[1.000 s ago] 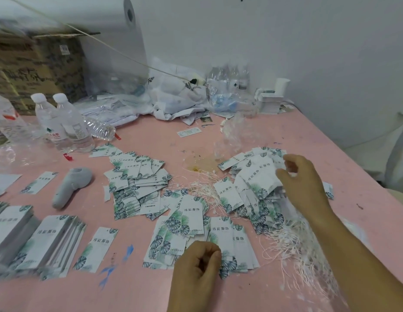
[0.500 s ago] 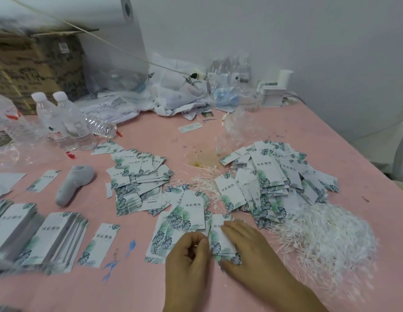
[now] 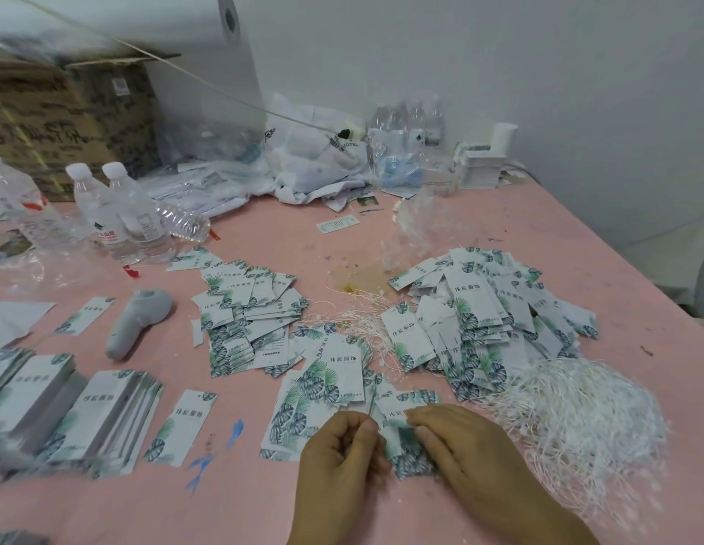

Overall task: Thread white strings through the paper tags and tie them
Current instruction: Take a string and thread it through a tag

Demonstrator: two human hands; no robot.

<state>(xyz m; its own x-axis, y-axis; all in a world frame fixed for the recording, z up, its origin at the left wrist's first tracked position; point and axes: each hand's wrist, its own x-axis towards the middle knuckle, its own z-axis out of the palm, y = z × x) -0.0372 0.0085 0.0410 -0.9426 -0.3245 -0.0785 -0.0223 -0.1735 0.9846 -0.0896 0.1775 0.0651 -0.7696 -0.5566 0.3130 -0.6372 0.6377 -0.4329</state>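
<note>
— Though partly hidden under fingers, plain enough: paper tag [image 3: 397, 411], white card printed with green and dark teal leaves, lying at 6 o'clock on the pink table [image 3: 264, 501], on top of more of its kind.

— And the hands?

— Left hand [image 3: 342, 458] curled, thumb and forefinger pinching at the tag's left edge; cannot tell whether a string sits in that pinch. Right hand [image 3: 464, 446] bent over the tag's right side, fingertips clamped down on it. Almost touching each other.

— Different from a second ago?

— Yes. Back then, right hand stretched out to 2 o'clock over the far heap [image 3: 488, 320]. Half a second ago, already drawn back, laid flatter on the tags beside the left. Now curled tighter, knuckles raised. Left hand hardly shifted at all. Heaps unchanged.

— Counts?

— Two hands. Three loose heaps of tags: that one at 2 o'clock, another at 9 o'clock [image 3: 248, 320], a third right by the fingers; far too many cards to number. Neat stacks [image 3: 102, 415] at 8 o'clock, at least two, blurred at the edge. One lone tag [image 3: 185, 426] just beside them. One big pile of white strings [image 3: 578, 418] at 4 o'clock, just beside the right hand, plus a thin tangle [image 3: 362, 320] near centre. Two upright water bottles [image 3: 118, 214] at 10 o'clock, one more lying flat [image 3: 185, 226]. One grey handheld device [image 3: 140, 324] at 9 o'clock.
</note>
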